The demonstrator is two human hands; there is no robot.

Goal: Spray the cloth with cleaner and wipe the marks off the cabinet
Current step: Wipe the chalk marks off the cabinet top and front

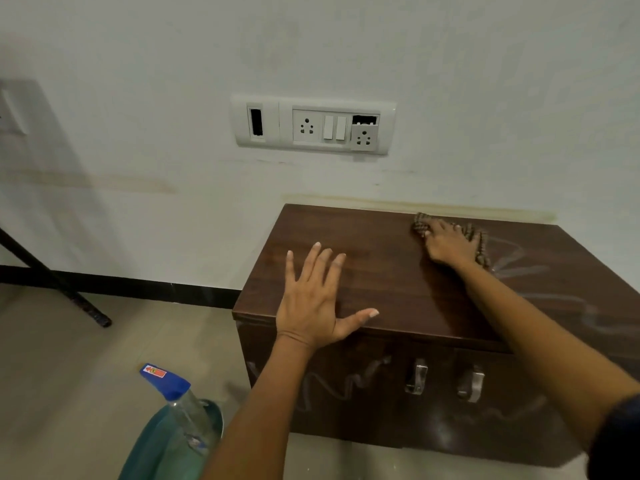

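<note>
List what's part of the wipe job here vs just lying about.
Job:
- cloth, under the right hand
- cabinet, with the left hand flat on top
- marks on the top and front
- spray bottle, on the floor

Lying about:
- socket panel on the wall
- black leg, far left

The white wall [450,64] carries a long switch panel [314,125] with a dark slot [256,121] at its left end, then a socket [307,125], two rocker switches [335,127] and a second socket [363,136] that sits tilted, with a dark gap above it. A yellowish stain line [415,204] runs low across the wall. Along the bottom of the wall goes a black skirting [138,287], which meets the beige tiled floor [69,375]. At the left a black slanted leg [52,282] comes down to the floor. A teal-green rounded shape [156,445] lies at the lower edge — what it is I cannot tell.
</note>
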